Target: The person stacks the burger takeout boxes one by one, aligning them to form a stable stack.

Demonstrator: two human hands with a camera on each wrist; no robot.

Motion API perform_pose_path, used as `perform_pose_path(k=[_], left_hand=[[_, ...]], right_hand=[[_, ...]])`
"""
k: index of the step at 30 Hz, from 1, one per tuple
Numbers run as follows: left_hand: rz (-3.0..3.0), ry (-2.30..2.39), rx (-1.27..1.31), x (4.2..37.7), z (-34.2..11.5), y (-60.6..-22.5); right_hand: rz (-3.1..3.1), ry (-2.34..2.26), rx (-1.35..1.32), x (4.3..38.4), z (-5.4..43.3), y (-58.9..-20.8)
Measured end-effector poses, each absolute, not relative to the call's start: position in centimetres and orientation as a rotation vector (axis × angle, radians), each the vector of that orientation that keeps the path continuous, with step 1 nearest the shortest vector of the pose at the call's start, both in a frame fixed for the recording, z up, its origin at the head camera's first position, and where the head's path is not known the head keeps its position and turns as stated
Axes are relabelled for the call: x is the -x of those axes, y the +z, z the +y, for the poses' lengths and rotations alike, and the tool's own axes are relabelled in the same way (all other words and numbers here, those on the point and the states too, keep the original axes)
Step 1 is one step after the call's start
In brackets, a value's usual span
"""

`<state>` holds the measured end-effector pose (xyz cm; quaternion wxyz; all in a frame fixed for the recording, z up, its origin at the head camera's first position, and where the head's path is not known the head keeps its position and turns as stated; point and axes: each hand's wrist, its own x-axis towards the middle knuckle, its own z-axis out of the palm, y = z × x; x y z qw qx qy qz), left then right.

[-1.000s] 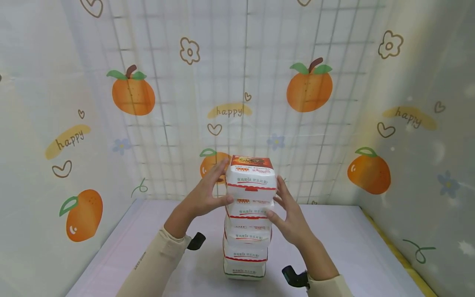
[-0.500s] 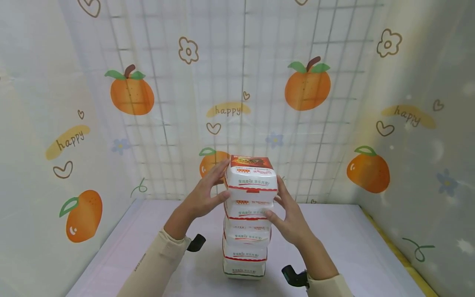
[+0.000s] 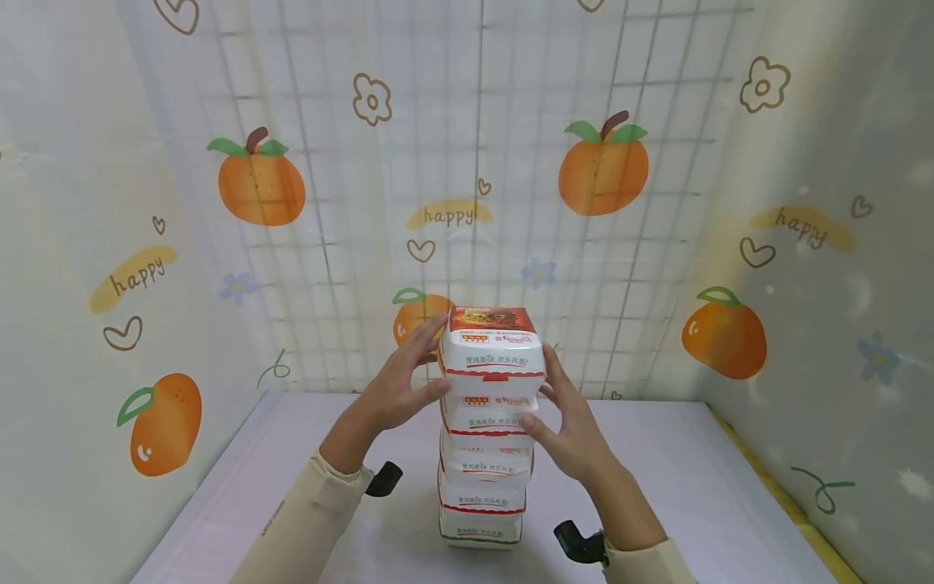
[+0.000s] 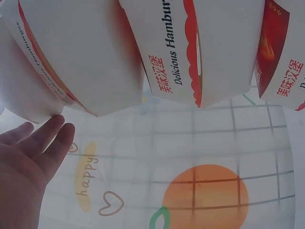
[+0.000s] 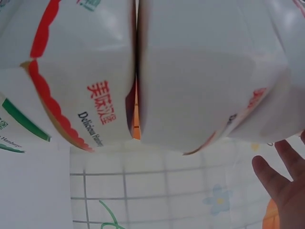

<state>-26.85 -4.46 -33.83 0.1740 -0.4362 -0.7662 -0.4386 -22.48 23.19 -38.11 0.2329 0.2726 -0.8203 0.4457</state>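
Several white hamburger boxes with red trim rise in one upright stack (image 3: pixel 485 466) on the table; the bottom one has a green line. The top box (image 3: pixel 494 357) carries a red burger picture and sits slightly askew. My left hand (image 3: pixel 397 385) is at its left side, fingers spread and fairly straight; in the left wrist view the fingertips (image 4: pixel 57 119) touch a box's edge. On the other side, my right hand (image 3: pixel 572 430) has its fingers along the top box and its thumb on the box below. The fingers' far ends are partly hidden behind the boxes.
The stack stands on a pale table (image 3: pixel 642 487) with a yellow strip (image 3: pixel 795 519) along its right edge. A curtain (image 3: pixel 350 162) printed with oranges hangs behind and at both sides, with a wire grid showing through. Each wrist wears a black camera mount (image 3: pixel 384 478).
The top box has shifted very slightly left and down. Both hands stay beside the stack, the left one moving marginally with the box.
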Motion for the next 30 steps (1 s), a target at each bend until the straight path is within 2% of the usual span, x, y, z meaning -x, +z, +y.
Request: perform_pose_path(k=[30], left_hand=[[-2.143, -1.267, 1.278, 27.14, -5.05, -34.31]], right_hand=[[-2.263, 1.204, -0.728, 22.27, 22.93, -38.33]])
